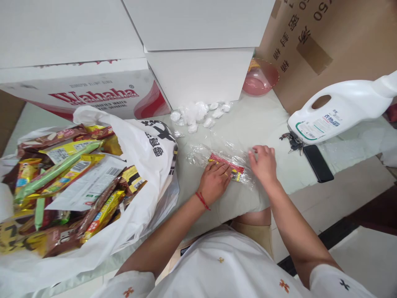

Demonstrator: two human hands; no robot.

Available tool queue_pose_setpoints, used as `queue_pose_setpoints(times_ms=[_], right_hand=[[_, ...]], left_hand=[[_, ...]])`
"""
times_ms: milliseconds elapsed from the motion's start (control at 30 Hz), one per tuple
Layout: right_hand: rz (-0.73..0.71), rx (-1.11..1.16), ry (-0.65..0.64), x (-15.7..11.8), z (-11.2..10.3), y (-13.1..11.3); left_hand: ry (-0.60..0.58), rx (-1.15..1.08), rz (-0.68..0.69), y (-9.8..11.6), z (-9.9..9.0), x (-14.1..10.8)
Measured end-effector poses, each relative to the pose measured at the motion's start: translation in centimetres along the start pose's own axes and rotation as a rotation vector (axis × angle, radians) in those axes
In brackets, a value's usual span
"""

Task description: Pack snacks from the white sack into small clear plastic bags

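Note:
A clear plastic bag (201, 154) lies on the pale green cloth in front of me, with red and yellow snack packets (237, 169) inside or under it. My left hand (215, 182) rests flat over the packets, fingers stretched out, and covers part of them. Beside the bag's right edge is my right hand (263, 164), its fingers slightly bent and apart; I see nothing in it. Several small crumpled wads of clear plastic (198, 116) sit just beyond the bag.
On the left a white shopping bag (155, 178) bulges with wrapped snacks (83, 174). Behind stand a Wahaha carton (105, 93) and white boxes (198, 74). To the right are a detergent bottle (338, 109), keys (293, 142), a black phone (318, 163), a pink bowl (260, 80) and a brown carton (350, 37).

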State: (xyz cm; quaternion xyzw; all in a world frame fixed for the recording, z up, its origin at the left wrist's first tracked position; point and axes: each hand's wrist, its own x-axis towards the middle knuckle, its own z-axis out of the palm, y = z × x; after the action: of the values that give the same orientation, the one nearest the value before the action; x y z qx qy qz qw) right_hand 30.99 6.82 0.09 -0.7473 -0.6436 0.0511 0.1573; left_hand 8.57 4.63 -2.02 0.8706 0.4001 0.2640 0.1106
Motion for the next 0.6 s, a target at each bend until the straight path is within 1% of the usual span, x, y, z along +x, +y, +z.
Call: queue_pose_setpoints(times_ms=[67,133,200,267,367,433,500,567,600], right_hand=[[-0.057,-0.011,-0.097,2.3,1.0,-1.5],[-0.078,0.001,-0.194,4.0,1.9,-2.9],[-0.096,0.092,-0.250,4.8,2.2,-3.7],[-0.126,0.250,-0.262,4.8,1.6,-4.2],[-0.247,0.474,-0.311,3.3,-0.4,-4.6],[-0.366,0.512,-0.399,1.5,-1.5,-4.8],[-0.470,0.446,-0.469,-0.4,-1.8,-5.1],[-0.532,0.311,-0.468,-2.0,-1.5,-5.3],[-0.544,0.234,-0.450,-2.6,-1.1,-5.4]], left_hand=[[-0.009,-0.030,0.002,-0.1,-0.2,-0.1],[-0.012,-0.071,0.010,-0.5,-0.2,-0.2],[-0.001,-0.109,0.020,-1.0,0.0,-0.3],[0.023,-0.132,0.020,-1.4,0.3,-0.4],[0.066,-0.176,-0.016,-1.7,0.9,-0.3],[0.130,-0.228,-0.101,-1.8,1.1,-0.2],[0.248,-0.260,-0.210,-1.8,1.2,-0.1],[0.365,-0.219,-0.298,-1.7,0.9,-0.2],[0.401,-0.174,-0.325,-1.6,0.6,-0.3]])
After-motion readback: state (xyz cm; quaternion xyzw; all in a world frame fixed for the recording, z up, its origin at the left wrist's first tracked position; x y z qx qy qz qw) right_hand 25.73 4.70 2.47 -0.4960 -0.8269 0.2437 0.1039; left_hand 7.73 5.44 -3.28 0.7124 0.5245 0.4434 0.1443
